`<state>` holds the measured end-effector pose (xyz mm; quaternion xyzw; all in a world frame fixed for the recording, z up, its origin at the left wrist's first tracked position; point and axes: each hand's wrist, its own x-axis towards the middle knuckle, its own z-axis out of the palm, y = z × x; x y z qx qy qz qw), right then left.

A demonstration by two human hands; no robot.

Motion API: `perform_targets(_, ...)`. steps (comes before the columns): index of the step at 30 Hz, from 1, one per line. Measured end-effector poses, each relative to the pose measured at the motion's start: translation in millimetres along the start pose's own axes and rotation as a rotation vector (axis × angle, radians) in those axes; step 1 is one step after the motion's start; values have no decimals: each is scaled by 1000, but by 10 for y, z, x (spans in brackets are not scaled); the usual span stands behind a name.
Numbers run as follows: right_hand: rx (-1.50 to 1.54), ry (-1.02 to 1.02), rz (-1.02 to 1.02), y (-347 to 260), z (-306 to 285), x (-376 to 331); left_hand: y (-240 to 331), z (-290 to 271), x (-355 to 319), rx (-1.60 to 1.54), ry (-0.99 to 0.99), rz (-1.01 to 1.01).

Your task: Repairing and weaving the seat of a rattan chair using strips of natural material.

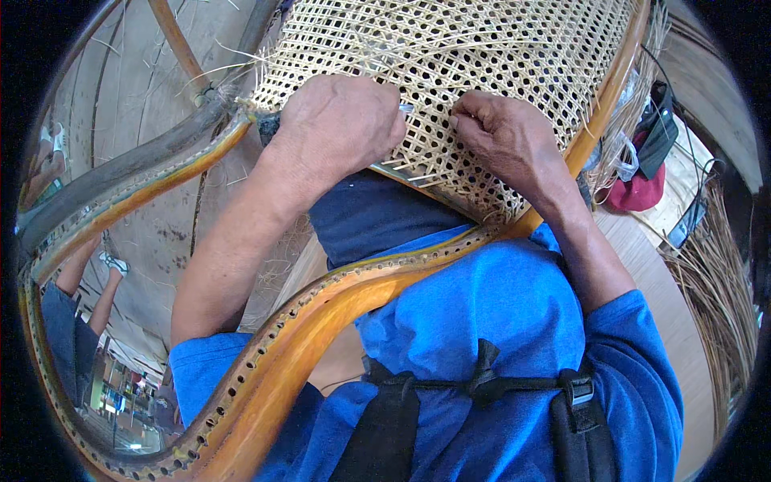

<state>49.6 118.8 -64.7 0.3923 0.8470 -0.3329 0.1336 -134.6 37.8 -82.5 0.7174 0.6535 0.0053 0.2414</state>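
Woven cane webbing [466, 48] with open holes stretches across a wooden chair frame [321, 309] that lies over my lap. My left hand [341, 120] rests closed on the webbing near its left side. A small shiny whitish piece [407, 108] shows beside its curled fingers; what the fist holds is mostly hidden. To the right, my right hand [507, 138] has thumb and forefinger pinched together just above the weave; anything between them is too small to tell. Loose cane ends stick out along the webbing's near edge, between and below the hands.
The curved frame rail, lined with drilled holes, sweeps round the left side. A bundle of cane strands [719, 321] lies at the right, near a red cloth [638, 191] and plastic bags. Another person's leg [104, 297] shows at the far left over the plank floor [136, 265].
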Motion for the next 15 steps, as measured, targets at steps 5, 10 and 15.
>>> perform_targets(5, 29, 34, -27, 1, 31, 0, 11, 12, -40, -16, 43, 31)
perform_targets(10, -16, 36, -38, 16, 72, 21, 0, 66, -52, -23, 83, 33)
perform_targets(15, -43, 90, -46, -22, 131, 16, 6, 91, -84, -13, 115, 25)
